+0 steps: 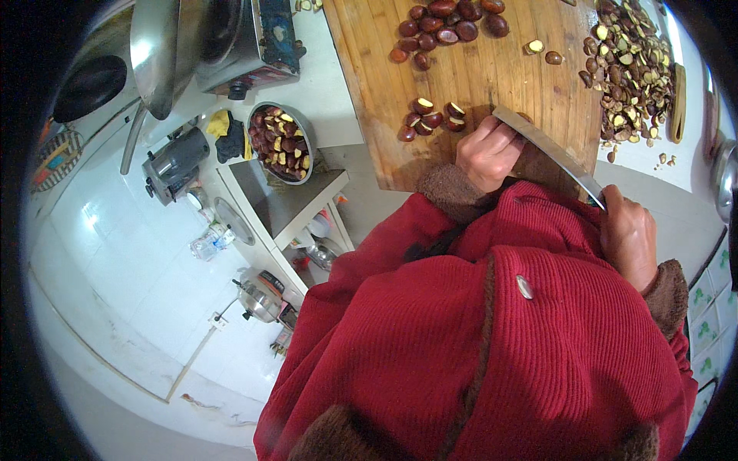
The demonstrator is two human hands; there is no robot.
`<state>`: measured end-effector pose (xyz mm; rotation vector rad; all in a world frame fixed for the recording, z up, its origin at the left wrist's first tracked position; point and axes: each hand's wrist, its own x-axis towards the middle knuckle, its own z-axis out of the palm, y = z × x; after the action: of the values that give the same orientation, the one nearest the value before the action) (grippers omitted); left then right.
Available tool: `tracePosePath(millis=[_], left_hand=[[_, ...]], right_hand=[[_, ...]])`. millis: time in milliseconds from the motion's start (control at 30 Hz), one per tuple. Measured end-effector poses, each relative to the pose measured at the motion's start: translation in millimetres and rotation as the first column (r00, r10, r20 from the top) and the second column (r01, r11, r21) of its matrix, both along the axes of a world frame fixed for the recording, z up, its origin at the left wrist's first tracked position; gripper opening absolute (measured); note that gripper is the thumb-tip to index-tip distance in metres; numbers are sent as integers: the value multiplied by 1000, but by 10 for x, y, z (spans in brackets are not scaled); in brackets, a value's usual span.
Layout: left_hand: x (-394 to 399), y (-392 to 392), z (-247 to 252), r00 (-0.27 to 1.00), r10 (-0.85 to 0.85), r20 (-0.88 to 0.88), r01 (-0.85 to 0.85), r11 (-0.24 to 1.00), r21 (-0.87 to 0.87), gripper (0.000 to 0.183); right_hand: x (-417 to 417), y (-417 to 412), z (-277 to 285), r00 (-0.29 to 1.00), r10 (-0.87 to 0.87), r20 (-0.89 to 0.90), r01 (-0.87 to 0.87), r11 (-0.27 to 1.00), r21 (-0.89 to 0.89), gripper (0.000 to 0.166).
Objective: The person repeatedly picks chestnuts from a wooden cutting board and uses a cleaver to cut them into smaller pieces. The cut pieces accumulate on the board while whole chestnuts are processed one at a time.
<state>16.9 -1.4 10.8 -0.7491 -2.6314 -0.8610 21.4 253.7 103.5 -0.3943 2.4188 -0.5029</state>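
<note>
My right hand (pixel 629 237) grips the handle end of a large kitchen knife (pixel 553 151), whose blade reaches up and left over the wooden cutting board (pixel 473 75). Beside the blade's far end, my left hand (pixel 489 152) rests on the board with bent fingers; what lies under them is mostly hidden, with a brown edge showing behind the blade. Left of that hand lie several cut chestnuts (pixel 432 119) with pale faces. Whole chestnuts (pixel 466 31) form a loose group at the board's far side. A cut chestnut piece (pixel 535 46) lies further right.
A heap of chestnut trimmings (pixel 625 75) spreads right of the board. A metal bowl (pixel 307 138) of cut chestnuts stands to the left, near a gas stove (pixel 253 75). A wok (pixel 155 52) and a black-and-yellow glove or cloth (pixel 228 135) are further left.
</note>
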Motion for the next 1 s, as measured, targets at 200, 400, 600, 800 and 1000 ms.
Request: tracePosePath(millis=[200, 400, 600, 800, 1000], left_hand=[[40, 11, -34, 999, 33, -3, -33, 999, -16, 25], [66, 22, -27, 996, -3, 93, 2, 1000, 6, 20], [37, 33, -11, 998, 37, 45, -41, 995, 95, 22], [37, 68, -26, 995, 60, 81, -65, 996, 53, 20], [94, -193, 156, 968, 246, 56, -236, 961, -142, 22]], right_hand=[[-171, -91, 111, 998, 27, 64, -34, 993, 115, 10], [-333, -260, -473, 999, 21, 50, -17, 997, -69, 11], [-335, -444, -529, 990, -129, -60, 109, 958, -264, 7], [-82, -9, -405, 970, -196, -147, 185, 979, -80, 7], [184, 163, -363, 972, -184, -148, 166, 978, -127, 4]])
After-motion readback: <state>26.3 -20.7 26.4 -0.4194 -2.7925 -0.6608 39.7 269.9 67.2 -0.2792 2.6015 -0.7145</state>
